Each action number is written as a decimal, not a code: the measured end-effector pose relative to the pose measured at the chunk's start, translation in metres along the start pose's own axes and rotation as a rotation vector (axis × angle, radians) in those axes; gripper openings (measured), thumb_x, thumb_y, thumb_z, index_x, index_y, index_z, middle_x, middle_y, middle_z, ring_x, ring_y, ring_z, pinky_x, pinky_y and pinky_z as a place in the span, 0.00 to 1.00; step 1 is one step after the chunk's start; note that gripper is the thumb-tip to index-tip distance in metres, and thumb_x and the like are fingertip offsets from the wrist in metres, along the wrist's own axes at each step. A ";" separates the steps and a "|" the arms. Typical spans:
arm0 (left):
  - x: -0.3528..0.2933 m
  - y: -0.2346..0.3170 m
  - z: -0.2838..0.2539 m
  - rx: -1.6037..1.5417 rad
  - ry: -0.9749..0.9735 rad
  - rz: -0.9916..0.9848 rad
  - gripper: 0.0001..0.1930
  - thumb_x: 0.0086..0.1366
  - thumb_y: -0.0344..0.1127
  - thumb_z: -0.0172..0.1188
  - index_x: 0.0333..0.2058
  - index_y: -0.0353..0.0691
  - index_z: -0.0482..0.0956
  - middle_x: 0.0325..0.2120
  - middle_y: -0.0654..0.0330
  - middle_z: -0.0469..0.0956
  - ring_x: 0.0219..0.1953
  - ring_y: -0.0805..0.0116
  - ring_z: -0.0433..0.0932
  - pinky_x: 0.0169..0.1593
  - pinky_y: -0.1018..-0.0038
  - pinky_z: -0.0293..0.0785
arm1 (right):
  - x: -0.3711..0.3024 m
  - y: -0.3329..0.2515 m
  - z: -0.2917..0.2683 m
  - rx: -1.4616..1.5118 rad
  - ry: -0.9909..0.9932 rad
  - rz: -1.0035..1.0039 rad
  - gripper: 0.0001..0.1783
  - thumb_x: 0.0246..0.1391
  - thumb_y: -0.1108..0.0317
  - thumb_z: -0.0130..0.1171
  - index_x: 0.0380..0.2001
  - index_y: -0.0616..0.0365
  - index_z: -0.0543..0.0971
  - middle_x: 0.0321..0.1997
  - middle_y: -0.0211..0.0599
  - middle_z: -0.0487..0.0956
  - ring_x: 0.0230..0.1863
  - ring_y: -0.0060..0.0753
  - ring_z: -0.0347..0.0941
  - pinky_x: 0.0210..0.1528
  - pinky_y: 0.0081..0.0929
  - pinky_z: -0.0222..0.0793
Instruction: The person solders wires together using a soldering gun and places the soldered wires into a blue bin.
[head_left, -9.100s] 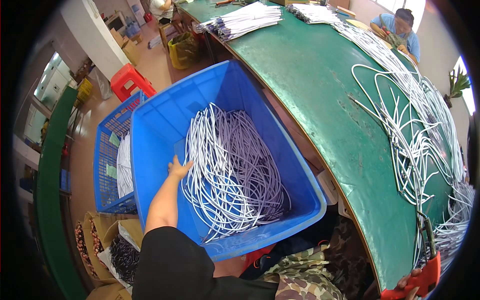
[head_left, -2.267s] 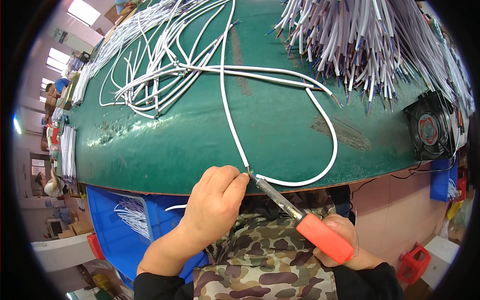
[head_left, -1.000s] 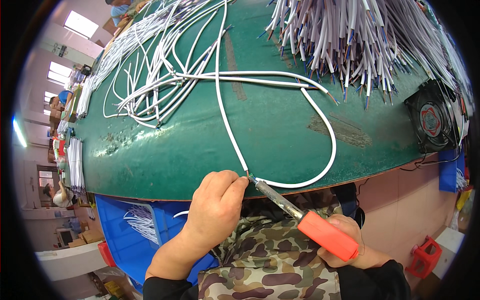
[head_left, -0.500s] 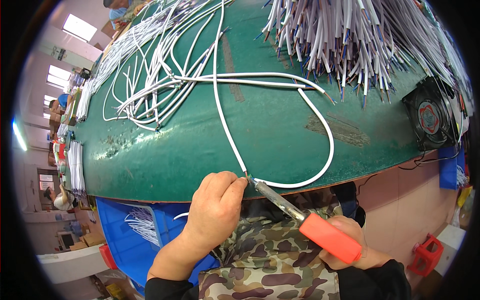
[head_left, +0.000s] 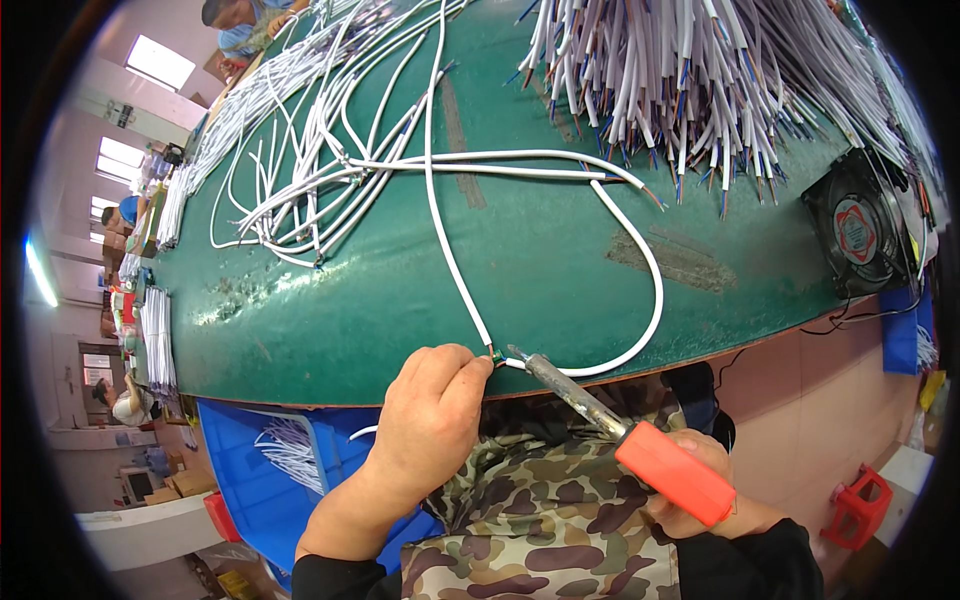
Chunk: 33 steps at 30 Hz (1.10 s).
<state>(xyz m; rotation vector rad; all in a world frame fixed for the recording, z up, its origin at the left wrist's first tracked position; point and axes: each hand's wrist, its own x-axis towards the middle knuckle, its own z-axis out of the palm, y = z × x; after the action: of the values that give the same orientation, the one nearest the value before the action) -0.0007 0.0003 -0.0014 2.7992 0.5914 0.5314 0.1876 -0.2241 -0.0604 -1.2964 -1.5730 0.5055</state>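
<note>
Close to the table's near edge, my left hand (head_left: 435, 410) is closed in a pinch at a small joint (head_left: 498, 357) with bits of green and bare coloured wire. A white cable (head_left: 456, 260) runs down to this joint from the far side. Another white cable (head_left: 655, 310) curves round from the right and ends there too. My right hand (head_left: 712, 452) is wrapped round the red handle of a soldering iron (head_left: 675, 475). The iron's metal tip points up and left, just right of the joint and a little apart from it. My fingertips partly hide the joint.
On the green table (head_left: 330, 345) lie loose white cables (head_left: 350, 200) at left and a thick bundle of stripped cables (head_left: 680, 90) at far right. A black fan (head_left: 855, 225) stands at the right edge. Below sits a blue bin (head_left: 260, 480). Other people work at far left.
The soldering iron has drawn back slightly to the right, its tip moving off the joint. My left hand keeps its pinch in nearly the same place.
</note>
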 end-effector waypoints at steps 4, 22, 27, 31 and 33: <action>0.000 0.000 -0.001 -0.005 -0.009 0.011 0.11 0.47 0.17 0.60 0.32 0.33 0.77 0.27 0.55 0.74 0.29 0.56 0.74 0.32 0.65 0.71 | -0.005 -0.010 0.005 0.162 0.104 0.187 0.25 0.48 0.63 0.63 0.47 0.58 0.68 0.35 0.43 0.78 0.32 0.42 0.77 0.32 0.32 0.72; 0.002 -0.007 -0.005 -0.077 -0.028 0.012 0.11 0.48 0.17 0.61 0.32 0.33 0.77 0.27 0.54 0.75 0.29 0.56 0.75 0.32 0.66 0.72 | 0.000 -0.004 0.007 0.038 0.128 0.128 0.09 0.47 0.65 0.63 0.32 0.56 0.79 0.27 0.31 0.76 0.29 0.36 0.73 0.30 0.29 0.68; 0.002 -0.005 -0.002 -0.104 0.027 -0.007 0.12 0.47 0.17 0.61 0.33 0.33 0.78 0.28 0.55 0.75 0.30 0.56 0.75 0.32 0.66 0.71 | 0.004 -0.007 -0.003 0.065 0.034 0.149 0.17 0.50 0.62 0.65 0.40 0.59 0.76 0.35 0.39 0.80 0.31 0.42 0.78 0.31 0.33 0.73; 0.003 -0.005 0.001 -0.129 0.038 -0.010 0.12 0.46 0.20 0.65 0.33 0.35 0.79 0.27 0.58 0.72 0.28 0.58 0.71 0.31 0.67 0.68 | 0.006 -0.010 -0.005 0.283 0.227 0.353 0.13 0.52 0.62 0.62 0.35 0.61 0.78 0.27 0.34 0.78 0.29 0.35 0.76 0.30 0.28 0.71; 0.005 -0.008 0.003 -0.142 0.042 0.014 0.13 0.46 0.21 0.66 0.33 0.35 0.79 0.26 0.58 0.71 0.28 0.59 0.70 0.31 0.67 0.67 | 0.009 -0.012 -0.006 0.399 0.205 0.389 0.24 0.57 0.57 0.59 0.48 0.65 0.72 0.45 0.38 0.75 0.35 0.25 0.72 0.37 0.26 0.71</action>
<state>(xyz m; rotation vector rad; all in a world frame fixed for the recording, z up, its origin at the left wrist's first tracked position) 0.0020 0.0092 -0.0053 2.6665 0.5217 0.6107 0.1875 -0.2215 -0.0444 -1.2946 -0.9878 0.8525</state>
